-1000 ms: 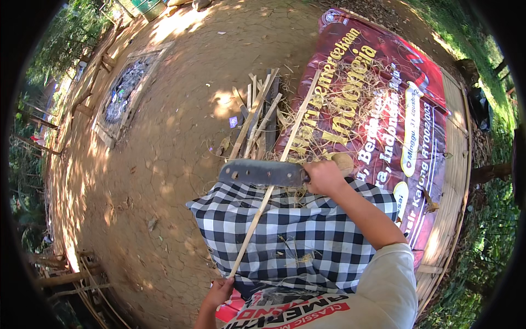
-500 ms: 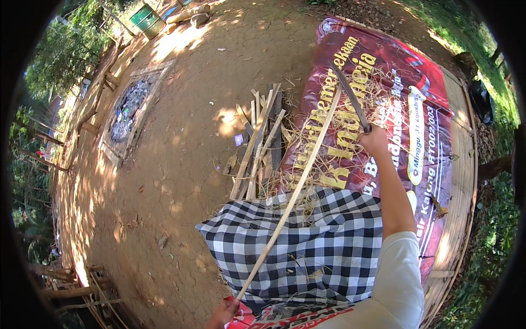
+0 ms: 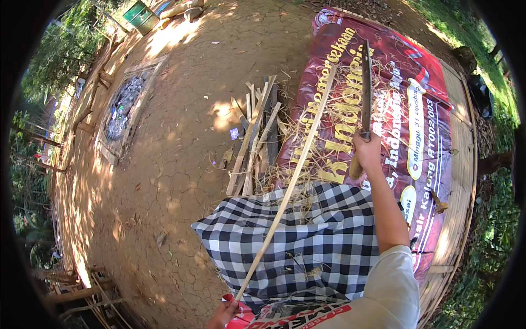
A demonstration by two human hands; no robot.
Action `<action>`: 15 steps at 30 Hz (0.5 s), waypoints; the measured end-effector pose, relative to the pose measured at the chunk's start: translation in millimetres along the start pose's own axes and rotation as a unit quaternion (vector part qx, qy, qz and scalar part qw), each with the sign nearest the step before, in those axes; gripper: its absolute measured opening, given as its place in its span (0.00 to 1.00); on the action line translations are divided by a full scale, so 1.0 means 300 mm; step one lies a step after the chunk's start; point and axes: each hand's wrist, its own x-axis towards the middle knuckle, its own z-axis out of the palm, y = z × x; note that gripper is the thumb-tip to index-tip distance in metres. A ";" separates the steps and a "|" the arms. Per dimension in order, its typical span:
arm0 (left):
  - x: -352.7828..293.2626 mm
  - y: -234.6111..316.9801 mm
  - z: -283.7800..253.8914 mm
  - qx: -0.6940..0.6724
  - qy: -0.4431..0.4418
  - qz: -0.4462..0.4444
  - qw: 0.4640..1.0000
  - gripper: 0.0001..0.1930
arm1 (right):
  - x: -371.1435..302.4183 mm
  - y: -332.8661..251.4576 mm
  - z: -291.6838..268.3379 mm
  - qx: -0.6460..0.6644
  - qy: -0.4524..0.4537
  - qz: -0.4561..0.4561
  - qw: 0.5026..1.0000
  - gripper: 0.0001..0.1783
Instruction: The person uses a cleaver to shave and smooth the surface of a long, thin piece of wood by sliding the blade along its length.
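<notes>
My left hand point(image 3: 225, 313), low in the view, is closed round the near end of a long, pale bamboo strip point(image 3: 286, 198). The strip slants up and away over my lap to the right, its far end above the banner. My right hand point(image 3: 366, 149) grips the wooden handle of a machete point(image 3: 366, 82), its dark blade pointing away from me, just right of the strip's far end and apart from it. Thin curled shavings point(image 3: 383, 104) are scattered over the dark red banner point(image 3: 424, 203). A black-and-white checked cloth point(image 3: 296, 241) covers my lap, with a few shavings on it.
A pile of split bamboo pieces point(image 3: 255, 137) lies on the cracked earth left of the banner. Further left is a framed pit of ash point(image 3: 125, 107). A green drum point(image 3: 141, 17) stands far left. Bamboo slats point(image 3: 463, 181) show along the banner's right edge.
My right hand has moved slightly down and left, and the machete has swung from crossing the strip's far end to pointing nearly straight away. The left hand keeps hold of the strip.
</notes>
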 end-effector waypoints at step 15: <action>0.012 0.068 0.097 0.059 0.027 0.057 0.996 0.22 | -0.096 -0.070 0.044 -0.386 -0.259 -0.368 0.805 0.12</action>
